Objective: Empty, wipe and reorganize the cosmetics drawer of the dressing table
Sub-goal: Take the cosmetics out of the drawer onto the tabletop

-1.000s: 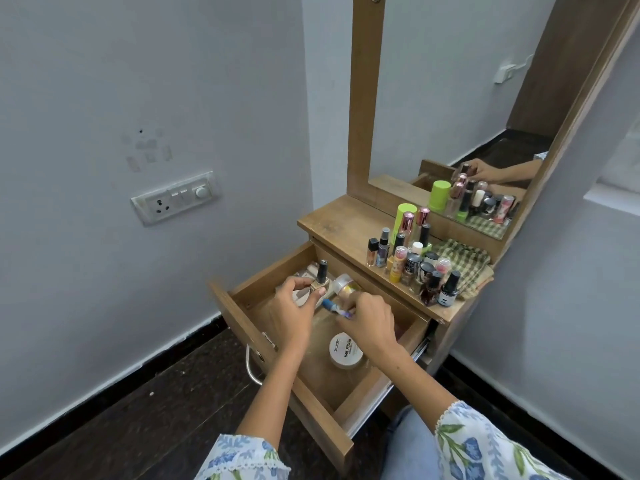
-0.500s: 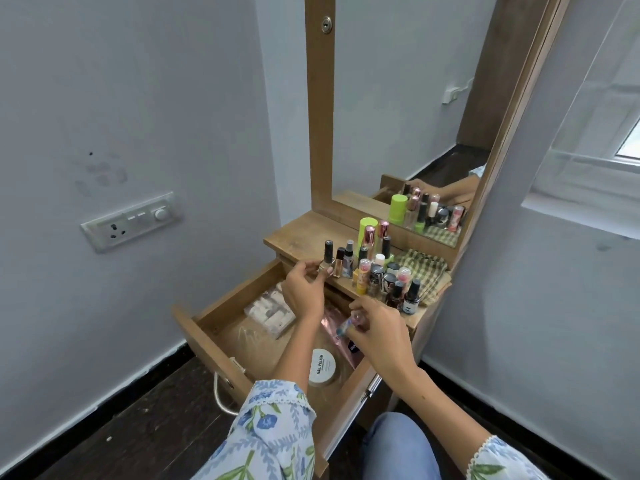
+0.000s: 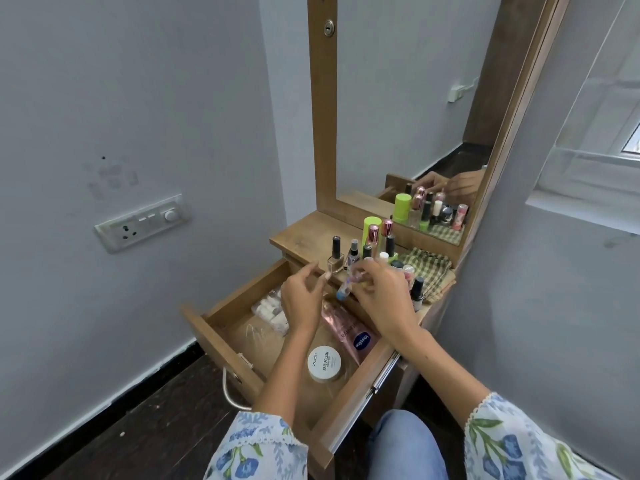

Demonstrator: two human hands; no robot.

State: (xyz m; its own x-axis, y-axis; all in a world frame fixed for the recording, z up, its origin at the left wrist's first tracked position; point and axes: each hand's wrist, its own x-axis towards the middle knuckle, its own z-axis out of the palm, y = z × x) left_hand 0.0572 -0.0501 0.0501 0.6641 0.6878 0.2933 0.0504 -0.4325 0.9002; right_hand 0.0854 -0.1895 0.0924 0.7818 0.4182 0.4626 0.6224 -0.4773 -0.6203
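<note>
Standing now on the dressing table point(image 3: 304, 233), nail polish bottle point(image 3: 336, 259) (released), left hand point(image 3: 301, 299) loose-fingered, right hand point(image 3: 381, 292) pinching small tube point(image 3: 346, 289).

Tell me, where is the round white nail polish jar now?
The round white nail polish jar lies in the open wooden drawer, near its front, just left of the pink Vaseline tube.

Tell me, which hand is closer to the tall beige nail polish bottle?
Left. The left hand has its fingertips right beside the beige nail polish bottle. The right hand is further right, holding a small blue-capped bottle.
</note>
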